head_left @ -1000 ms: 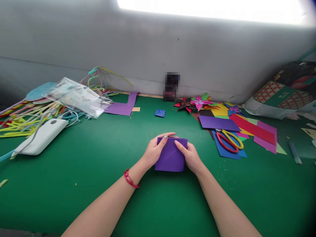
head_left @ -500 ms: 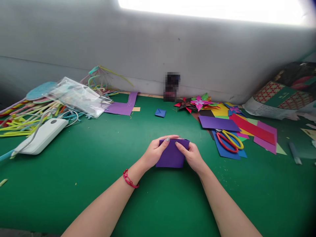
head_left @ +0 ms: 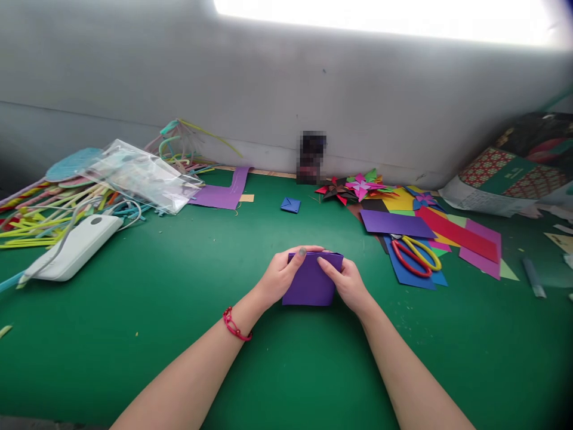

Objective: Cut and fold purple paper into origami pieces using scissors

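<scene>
A folded sheet of purple paper is held up at the middle of the green table. My left hand grips its left side, thumb on the near face and fingers behind the top edge. On the right side my right hand pinches it, with the thumb pressed on the near face near the top fold. The fingers behind the paper are mostly hidden. Beyond the hands lies a small folded blue paper piece.
Scissors with red and yellow handles rest on coloured paper sheets at right. Paper stars sit by the wall. A white glue-gun-like device, a clear plastic bag and pipe cleaners are at left.
Almost nothing differs. My left thumb has slid slightly left along the top of the purple paper; both hands keep their hold.
</scene>
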Available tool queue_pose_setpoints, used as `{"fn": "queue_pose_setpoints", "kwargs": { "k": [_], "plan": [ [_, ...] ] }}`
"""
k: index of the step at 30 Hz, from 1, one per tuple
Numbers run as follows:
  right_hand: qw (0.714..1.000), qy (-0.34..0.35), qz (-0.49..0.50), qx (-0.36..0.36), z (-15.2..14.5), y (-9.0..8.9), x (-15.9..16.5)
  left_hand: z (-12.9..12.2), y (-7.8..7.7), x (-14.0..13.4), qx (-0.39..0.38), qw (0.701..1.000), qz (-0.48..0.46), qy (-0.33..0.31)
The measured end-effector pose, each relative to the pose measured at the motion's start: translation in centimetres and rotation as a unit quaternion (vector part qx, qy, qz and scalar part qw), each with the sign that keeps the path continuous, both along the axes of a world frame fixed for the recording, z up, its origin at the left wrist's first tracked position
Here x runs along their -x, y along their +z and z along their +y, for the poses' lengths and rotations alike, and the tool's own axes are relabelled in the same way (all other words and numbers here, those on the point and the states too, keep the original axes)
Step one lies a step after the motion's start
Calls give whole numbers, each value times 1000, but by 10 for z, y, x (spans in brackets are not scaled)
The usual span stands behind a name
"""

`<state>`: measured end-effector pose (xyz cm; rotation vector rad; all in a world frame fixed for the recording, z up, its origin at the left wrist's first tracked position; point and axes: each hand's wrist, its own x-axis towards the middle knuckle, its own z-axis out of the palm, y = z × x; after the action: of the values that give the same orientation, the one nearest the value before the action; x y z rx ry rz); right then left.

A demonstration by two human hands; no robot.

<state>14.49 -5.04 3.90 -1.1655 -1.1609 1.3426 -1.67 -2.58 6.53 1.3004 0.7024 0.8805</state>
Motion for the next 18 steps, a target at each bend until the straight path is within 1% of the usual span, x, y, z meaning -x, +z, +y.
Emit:
{"fn": "queue_pose_setpoints", "kwargs": {
  "k": [4,8,18],
  "plan": [
    [1000,-4,8,13,0,-1,0,1,0,1,-9,1000,3,-3],
    [1000,-11,6,11,1,-2,1,2,-1,2,-14,1000,6,1],
    [999,-27,-22,6,1,-2,2,3,-12,0,13,999,-5,29]
  ]
}}
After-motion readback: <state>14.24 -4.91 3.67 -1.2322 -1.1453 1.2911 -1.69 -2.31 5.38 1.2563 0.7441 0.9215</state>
